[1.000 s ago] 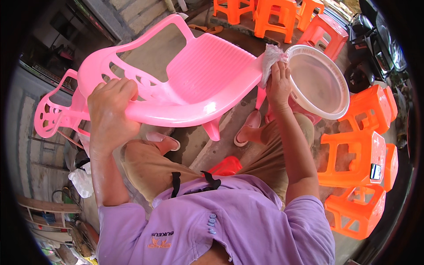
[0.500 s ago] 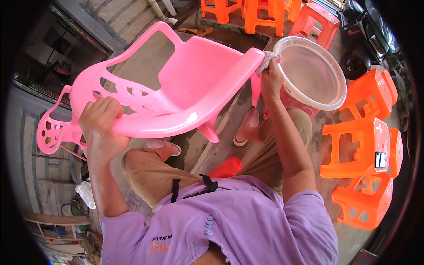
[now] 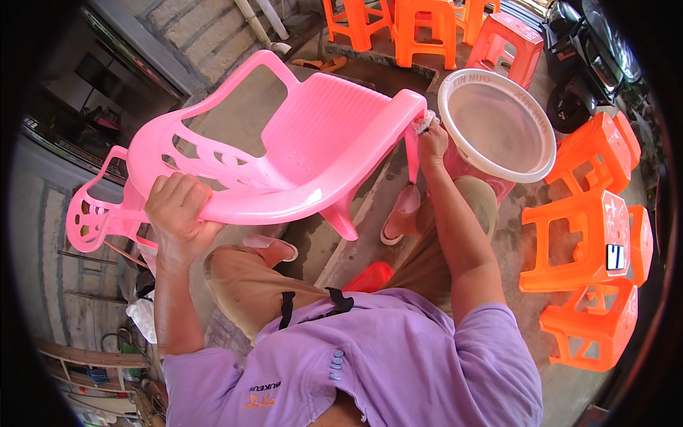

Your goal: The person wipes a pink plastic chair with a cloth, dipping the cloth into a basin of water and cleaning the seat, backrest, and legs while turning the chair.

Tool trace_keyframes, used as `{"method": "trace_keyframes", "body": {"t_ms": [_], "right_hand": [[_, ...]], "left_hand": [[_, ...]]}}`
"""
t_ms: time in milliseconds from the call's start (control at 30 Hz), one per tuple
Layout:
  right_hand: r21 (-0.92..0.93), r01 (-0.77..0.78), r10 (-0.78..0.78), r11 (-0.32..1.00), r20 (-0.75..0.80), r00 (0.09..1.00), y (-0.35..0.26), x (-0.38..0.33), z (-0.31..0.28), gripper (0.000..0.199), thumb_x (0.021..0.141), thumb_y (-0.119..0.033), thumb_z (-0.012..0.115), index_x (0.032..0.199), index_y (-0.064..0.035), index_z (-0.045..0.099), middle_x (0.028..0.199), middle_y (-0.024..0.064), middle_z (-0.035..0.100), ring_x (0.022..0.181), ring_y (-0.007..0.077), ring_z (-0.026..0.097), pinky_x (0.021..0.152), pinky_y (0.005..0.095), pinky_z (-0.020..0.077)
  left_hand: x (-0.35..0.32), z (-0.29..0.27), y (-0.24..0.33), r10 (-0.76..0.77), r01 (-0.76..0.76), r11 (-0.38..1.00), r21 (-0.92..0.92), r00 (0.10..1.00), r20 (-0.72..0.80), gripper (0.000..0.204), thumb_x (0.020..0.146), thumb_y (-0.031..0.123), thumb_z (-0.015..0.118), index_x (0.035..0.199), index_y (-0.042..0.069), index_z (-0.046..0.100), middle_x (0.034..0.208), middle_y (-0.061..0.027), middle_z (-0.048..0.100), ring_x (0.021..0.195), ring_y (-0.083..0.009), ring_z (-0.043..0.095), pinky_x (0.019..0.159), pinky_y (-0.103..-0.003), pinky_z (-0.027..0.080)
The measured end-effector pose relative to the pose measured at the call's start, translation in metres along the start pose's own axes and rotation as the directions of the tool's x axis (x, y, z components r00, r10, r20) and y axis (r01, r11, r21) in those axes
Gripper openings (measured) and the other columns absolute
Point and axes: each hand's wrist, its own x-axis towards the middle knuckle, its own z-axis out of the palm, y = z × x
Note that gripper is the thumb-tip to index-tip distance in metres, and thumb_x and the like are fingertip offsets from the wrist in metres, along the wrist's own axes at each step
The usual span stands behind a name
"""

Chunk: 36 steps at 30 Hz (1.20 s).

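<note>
A pink plastic armchair (image 3: 313, 121) lies tipped in front of me, its ribbed seat and cut-out back showing. My left hand (image 3: 179, 208) grips the curved rim of the chair's back, fingers wrapped over it. At the front end of the nearer armrest, my right hand (image 3: 432, 142) holds a crumpled greyish cloth (image 3: 425, 121) against the plastic. Much of the cloth is hidden by the fingers. Just right of that hand, a round white basin (image 3: 498, 124) with cloudy liquid in it sits on a pink support, mostly covered by the basin.
Several orange stools (image 3: 576, 238) stand along the right, one bearing a phone (image 3: 615, 257). More stools (image 3: 425, 32) and a red stool (image 3: 506, 44) are at the back. A second pink chair (image 3: 107, 203) is at left, a motor scooter (image 3: 597, 57) far right. Something red (image 3: 368, 276) lies between my legs.
My right hand and the cloth have moved slightly down around the armrest's end. The chair and my left hand appear a little lower and farther right, as the whole view has shifted somewhat.
</note>
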Motion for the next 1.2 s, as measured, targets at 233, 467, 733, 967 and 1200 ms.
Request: {"method": "trace_keyframes", "body": {"t_ms": [233,467,733,967,1200], "right_hand": [[-0.051,0.24,-0.245,0.969,-0.127,0.961,-0.065,0.045,0.005,0.011,0.083,-0.018,0.056,0.09,-0.0125,0.062,0.074,0.0179,0.065,0.07,0.0403,0.064,0.061,0.053,0.0464],[-0.007,0.493,-0.493,0.87,-0.067,0.868,-0.178,0.083,0.038,0.014,0.08,-0.015,0.059,0.093,-0.0137,0.063,0.08,0.0176,0.067,0.078,0.0395,0.065,0.064,0.0502,0.0486],[0.044,0.299,-0.294,0.953,0.36,0.885,-0.126,0.028,0.119,0.025,0.082,-0.017,0.056,0.105,-0.0225,0.068,0.086,0.0175,0.068,0.087,0.0382,0.066,0.073,0.0496,0.05],[0.222,0.034,-0.072,0.974,0.165,0.984,-0.126,0.036,0.109,0.016,0.085,-0.013,0.054,0.097,-0.0134,0.065,0.087,0.0163,0.067,0.083,0.0354,0.065,0.072,0.0444,0.0496],[0.238,0.423,-0.42,0.874,-0.062,0.905,-0.157,0.06,0.106,0.036,0.082,-0.004,0.057,0.118,-0.0061,0.058,0.122,0.0157,0.058,0.106,0.035,0.059,0.086,0.0447,0.049]], "left_hand": [[0.009,-0.027,-0.049,-0.02,0.017,0.996,-0.091,0.999,-0.039,0.038,0.048,0.014,0.079,0.07,0.006,0.049,0.066,-0.0079,0.048,0.059,-0.0279,0.045,0.055,-0.038,0.033],[-0.023,-0.015,-0.123,-0.42,0.436,0.858,-0.27,0.9,0.117,0.039,0.062,0.013,0.084,0.065,0.002,0.047,0.063,-0.0007,0.039,0.06,-0.0112,0.038,0.055,-0.028,0.031],[-0.053,0.014,-0.13,-0.495,0.476,0.86,-0.185,0.866,-0.07,0.039,0.071,0.016,0.083,0.07,-0.001,0.048,0.066,-0.0039,0.039,0.062,-0.0145,0.038,0.056,-0.028,0.033],[-0.001,0.027,-0.132,-0.339,0.332,0.936,-0.117,0.94,-0.044,0.046,0.07,0.028,0.083,0.068,0.0,0.046,0.063,-0.0055,0.036,0.059,-0.0176,0.036,0.053,-0.03,0.031],[0.025,0.035,-0.123,-0.339,0.325,0.93,-0.174,0.939,-0.059,0.045,0.073,0.026,0.082,0.065,0.0,0.046,0.062,-0.0062,0.036,0.057,-0.0174,0.036,0.052,-0.031,0.029]]}}
